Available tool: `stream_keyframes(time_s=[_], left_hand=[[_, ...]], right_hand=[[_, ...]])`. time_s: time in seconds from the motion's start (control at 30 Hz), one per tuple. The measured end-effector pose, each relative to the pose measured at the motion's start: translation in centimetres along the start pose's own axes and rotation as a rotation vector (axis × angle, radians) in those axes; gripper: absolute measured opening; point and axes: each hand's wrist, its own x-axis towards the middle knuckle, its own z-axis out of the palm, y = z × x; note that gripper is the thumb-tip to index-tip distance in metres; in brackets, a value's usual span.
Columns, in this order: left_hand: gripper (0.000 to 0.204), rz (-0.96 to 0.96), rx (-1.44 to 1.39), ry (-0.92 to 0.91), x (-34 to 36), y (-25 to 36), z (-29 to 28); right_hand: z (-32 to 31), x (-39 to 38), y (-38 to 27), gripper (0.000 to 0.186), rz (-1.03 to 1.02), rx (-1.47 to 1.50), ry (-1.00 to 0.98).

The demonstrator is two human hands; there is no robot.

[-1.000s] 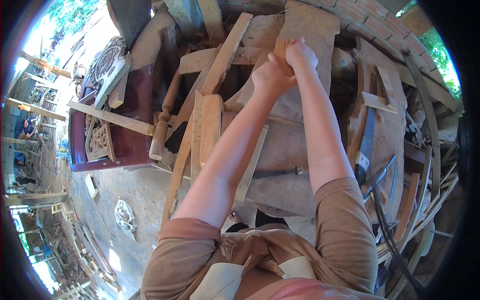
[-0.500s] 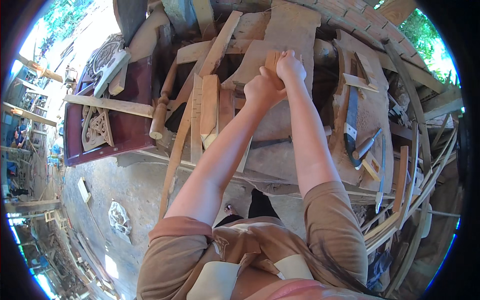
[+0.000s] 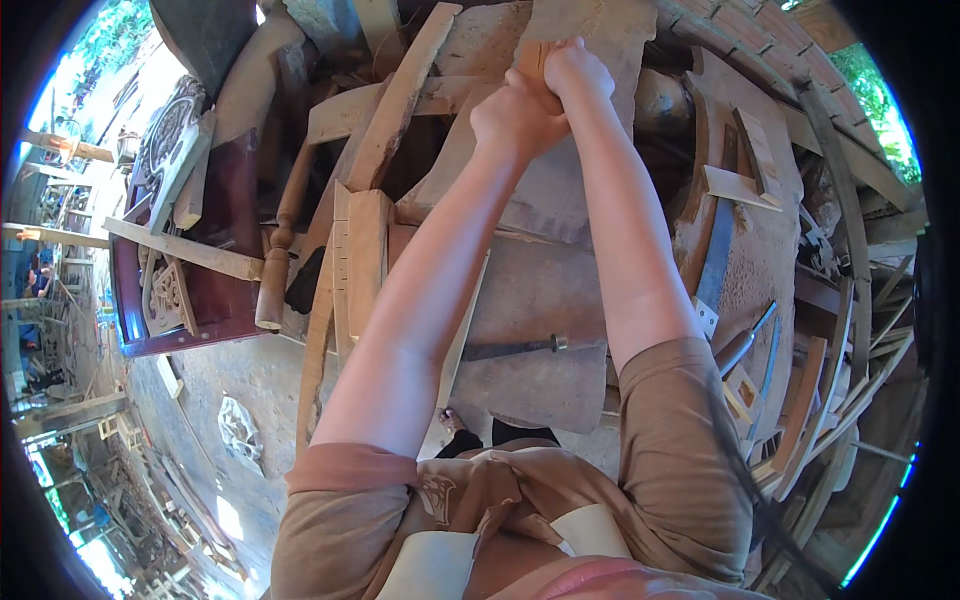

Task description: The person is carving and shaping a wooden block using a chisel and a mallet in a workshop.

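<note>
Both arms stretch far ahead over the workbench. My left hand (image 3: pixel 512 118) is closed round the near end of a small brown wooden block (image 3: pixel 531 58). My right hand (image 3: pixel 578 75) grips the same block from its right side. The block rests on, or just above, a wide dusty board (image 3: pixel 550 205); its underside is hidden. Nearer to me, a dark, narrow bladed tool (image 3: pixel 510 349) with a metal collar lies between my forearms. Beside my left forearm stands a squared wooden block (image 3: pixel 368 235), against a marked wooden strip (image 3: pixel 341 262).
A handsaw (image 3: pixel 715 250) lies on the right slab, near wooden offcuts (image 3: pixel 742 187). On the left are a turned wooden spindle (image 3: pixel 280 235), a dark red panel (image 3: pixel 222 230) and a carved piece (image 3: pixel 172 300). A plastic bag (image 3: pixel 238 432) lies on the floor.
My two hands have pushed farther forward along the board, still on the block. The view has shifted, and the bladed tool's collared end now shows between my arms.
</note>
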Motion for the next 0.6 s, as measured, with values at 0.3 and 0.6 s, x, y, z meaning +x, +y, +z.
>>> stream_keyframes(time_s=[0.3,0.6], left_hand=[[0.081,0.017,-0.024,-0.017,-5.2,-0.5,0.1],[0.082,0.041,-0.030,-0.034,-13.9,-1.2,0.2]], right_hand=[[-0.6,-5.6,1.3,0.039,0.018,0.003,0.014],[-1.1,-14.7,3.5,0.039,0.059,0.009,0.015]])
